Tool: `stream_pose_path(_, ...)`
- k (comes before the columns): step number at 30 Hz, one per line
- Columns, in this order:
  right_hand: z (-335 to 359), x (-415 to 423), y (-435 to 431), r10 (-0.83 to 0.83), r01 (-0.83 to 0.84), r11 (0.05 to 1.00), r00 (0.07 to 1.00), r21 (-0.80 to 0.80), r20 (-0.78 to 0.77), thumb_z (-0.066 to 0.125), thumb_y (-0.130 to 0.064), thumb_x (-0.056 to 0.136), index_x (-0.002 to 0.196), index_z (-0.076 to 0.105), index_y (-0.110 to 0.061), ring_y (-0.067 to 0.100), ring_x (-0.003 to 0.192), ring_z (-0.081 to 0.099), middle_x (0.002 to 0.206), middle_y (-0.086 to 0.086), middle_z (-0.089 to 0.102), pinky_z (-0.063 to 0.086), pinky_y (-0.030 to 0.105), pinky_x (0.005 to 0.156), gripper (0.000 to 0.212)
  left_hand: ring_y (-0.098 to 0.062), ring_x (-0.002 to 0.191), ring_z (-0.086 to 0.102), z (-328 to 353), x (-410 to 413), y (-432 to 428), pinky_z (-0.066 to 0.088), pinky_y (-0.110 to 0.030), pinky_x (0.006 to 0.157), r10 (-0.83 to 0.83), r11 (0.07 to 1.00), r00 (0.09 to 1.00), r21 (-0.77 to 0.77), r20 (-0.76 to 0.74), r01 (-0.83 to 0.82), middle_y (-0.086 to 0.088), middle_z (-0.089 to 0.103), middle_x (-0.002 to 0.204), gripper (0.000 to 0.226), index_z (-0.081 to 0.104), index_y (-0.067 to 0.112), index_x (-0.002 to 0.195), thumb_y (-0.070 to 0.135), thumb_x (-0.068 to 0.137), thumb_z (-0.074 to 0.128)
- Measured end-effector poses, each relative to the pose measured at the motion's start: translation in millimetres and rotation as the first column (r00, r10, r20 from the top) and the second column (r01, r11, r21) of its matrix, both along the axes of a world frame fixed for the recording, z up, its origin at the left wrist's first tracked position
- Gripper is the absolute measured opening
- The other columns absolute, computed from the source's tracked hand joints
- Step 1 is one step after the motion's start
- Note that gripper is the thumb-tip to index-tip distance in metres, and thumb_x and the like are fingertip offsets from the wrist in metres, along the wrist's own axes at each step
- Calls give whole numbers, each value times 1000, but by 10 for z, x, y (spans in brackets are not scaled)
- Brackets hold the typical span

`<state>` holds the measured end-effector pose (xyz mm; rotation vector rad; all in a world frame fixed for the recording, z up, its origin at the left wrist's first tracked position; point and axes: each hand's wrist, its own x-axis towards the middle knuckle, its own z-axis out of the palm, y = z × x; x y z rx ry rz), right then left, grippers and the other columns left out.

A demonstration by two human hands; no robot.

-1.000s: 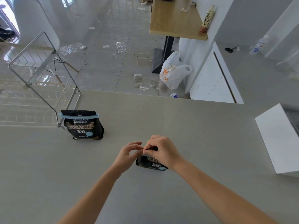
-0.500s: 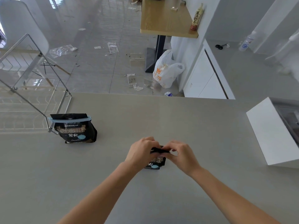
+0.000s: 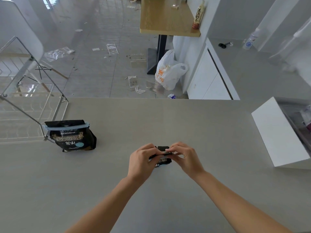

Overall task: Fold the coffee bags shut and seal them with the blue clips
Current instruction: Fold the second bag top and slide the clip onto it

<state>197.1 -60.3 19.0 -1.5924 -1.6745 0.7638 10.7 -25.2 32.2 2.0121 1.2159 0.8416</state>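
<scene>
Head view: left hand and right hand pinch the small coffee bag's top fold, lying left-right.

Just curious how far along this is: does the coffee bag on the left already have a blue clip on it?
Yes, a blue clip runs across the folded top of the left coffee bag.

From my feed I look across a pale grey countertop to a glossy tiled floor littered with clear plastic scraps and bits of paper, bright daylight glaring off it from the upper left. A wooden table on a dark pedestal stands against the white wall, a white plastic bag slumped on the floor beside its base. White cabinets run along the right, and a wire rack stands at the counter's left edge.
</scene>
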Motion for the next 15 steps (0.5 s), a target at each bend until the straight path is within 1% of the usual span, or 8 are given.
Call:
stream_pose_path(1, -13, 10, 6, 9, -8, 1000, 1000, -17, 21, 71, -13, 80, 93, 72, -19, 15, 82, 64, 89, 1, 66, 55, 42, 71, 14, -3, 62, 51, -7, -1, 1, 35, -14, 50, -8, 1000, 1000, -9, -11, 8, 12, 59, 68, 7, 71, 29, 78, 23, 73, 73)
stream_pose_path(3, -19, 1, 24, 32, -28, 998, 997, -61, 68, 72, -19, 80, 91, 72, -19, 14, 82, 63, 90, -2, 67, 54, 42, 72, 10, -7, 63, 53, -43, -17, 3, 38, -19, 51, -10, 999, 1000, -52, -29, 8, 14, 58, 70, 8, 71, 29, 78, 22, 75, 73)
stream_pose_path(5, 9, -25, 52, 65, -55, 995, 990, -84, 125, 72, -26, 80, 89, 71, -21, 9, 81, 60, 89, -7, 66, 53, 39, 72, 10, -7, 65, 55, -62, -51, 4, 41, -21, 53, -17, 997, 998, -76, -58, 13, 16, 58, 74, 8, 69, 29, 80, 22, 76, 72)
stream_pose_path(8, 53, -50, 75, 86, -73, 994, 979, -75, 182, 72, -26, 79, 89, 70, -22, 9, 82, 59, 89, -6, 66, 52, 35, 74, 12, -7, 75, 56, -29, -55, 60, 40, -22, 57, -122, 992, 969, -50, -216, 114, 13, 61, 88, 10, 64, 32, 90, 31, 80, 67)
stream_pose_path(10, 70, -58, 82, 83, -70, 994, 978, -78, 190, 73, -22, 78, 87, 69, -21, 12, 82, 59, 87, -4, 66, 52, 37, 74, 9, -13, 87, 57, -5, 19, 91, 35, -23, 61, -186, 981, 923, -17, -336, 191, 8, 62, 94, 17, 62, 29, 98, 35, 82, 64)
stream_pose_path(12, 68, -55, 94, 83, -69, 995, 977, -78, 194, 73, -19, 77, 82, 69, -19, 13, 79, 59, 85, -4, 65, 51, 39, 72, 6, -16, 87, 57, 10, 98, 87, 30, -24, 59, -186, 979, 912, 8, -367, 203, 3, 62, 89, 16, 63, 24, 95, 34, 84, 61)
stream_pose_path(14, 48, -39, 76, 79, -69, 996, 977, -56, 199, 74, -20, 76, 79, 69, -19, 12, 77, 58, 84, -4, 65, 51, 38, 69, 6, -17, 82, 56, 1, 109, 69, 27, -26, 55, -162, 983, 923, 21, -350, 180, 3, 60, 80, 11, 66, 23, 89, 32, 85, 60)
stream_pose_path(15, 33, -33, 49, 77, -72, 997, 975, -35, 207, 75, -22, 76, 77, 68, -19, 12, 76, 58, 82, -4, 65, 51, 36, 68, 8, -17, 79, 56, -17, 91, 49, 28, -27, 54, -159, 984, 929, 23, -334, 176, 3, 60, 77, 9, 67, 23, 86, 29, 85, 60)
